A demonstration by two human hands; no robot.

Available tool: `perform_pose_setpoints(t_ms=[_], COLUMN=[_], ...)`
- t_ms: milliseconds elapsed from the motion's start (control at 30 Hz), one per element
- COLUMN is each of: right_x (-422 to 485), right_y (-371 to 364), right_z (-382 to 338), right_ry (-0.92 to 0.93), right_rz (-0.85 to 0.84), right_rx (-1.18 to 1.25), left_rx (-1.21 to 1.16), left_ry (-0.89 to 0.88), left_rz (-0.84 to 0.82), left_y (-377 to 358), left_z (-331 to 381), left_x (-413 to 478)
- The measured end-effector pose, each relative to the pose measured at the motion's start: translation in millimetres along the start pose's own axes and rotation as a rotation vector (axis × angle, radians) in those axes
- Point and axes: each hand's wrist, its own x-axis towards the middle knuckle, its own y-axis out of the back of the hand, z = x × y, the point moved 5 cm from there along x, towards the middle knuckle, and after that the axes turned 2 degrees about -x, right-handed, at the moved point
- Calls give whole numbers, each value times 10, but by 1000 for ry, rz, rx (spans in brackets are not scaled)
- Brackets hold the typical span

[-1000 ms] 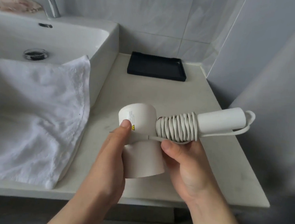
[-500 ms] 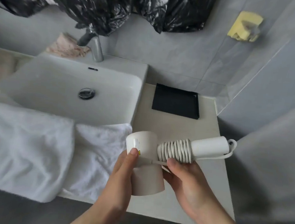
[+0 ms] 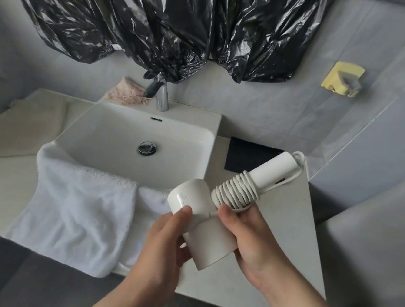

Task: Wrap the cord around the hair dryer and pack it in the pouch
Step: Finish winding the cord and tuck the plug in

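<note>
Gripping the hair dryer [image 3: 201, 222], both hands clenched on it: left hand [image 3: 162, 254] at seven o'clock, right hand [image 3: 250, 239] pinning cord [image 3: 236, 192]; coils risk unwinding if released

Grey tiled walls [image 3: 285, 106]; black plastic sheeting [image 3: 144, 20] hung on far wall; white basin [image 3: 115, 141] with chrome tap [image 3: 162, 97]; pale tabletop [image 3: 285, 223]; white towel [image 3: 75, 211] draped near left; daylight, soft.

A small printed label is borne by the hair dryer [image 3: 194, 202] at frame centre; its fine lines cannot be read.
</note>
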Motion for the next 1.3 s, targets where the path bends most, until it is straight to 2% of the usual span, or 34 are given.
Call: perform_pose_setpoints(t_ms=[133, 300, 467, 667, 733, 833, 967, 1133, 1300], right_x=[14, 70, 212, 248, 304, 406, 395, 348, 329], right_y=[42, -11, -354, -1178, -1487, -1911, -2592, -3544, -4288], right_z=[-82, -107, -6, 101, 156, 281, 606, 1051, 1363], right_ry=[-6, -71, -170, -210, -179, -128, -245, -290, -259], right_rz=[-11, -148, -372, -669, -649, -509, -449, -419, -357], right_rx=[13, 77, -42, -323, -487, -770, -624, -533, -613], left_rx=[4, -51, -79, -42, -43, -133, -201, -176, -97], left_ry=[9, 49, 32, -71, -156, -263, -338, -325, -235], left_rz=[17, 99, 236, 223, 297, 433, 498, 519, 532], left_y=[-100, 11, 414, 991, 1264, 1715, 2320, 3272, 4079], left_z=[4, 114, 253, 524, 624, 741, 906, 1128, 1323], left_x=[-67, -158, -307, -606, -687, -770, -845, -1040, -1221])
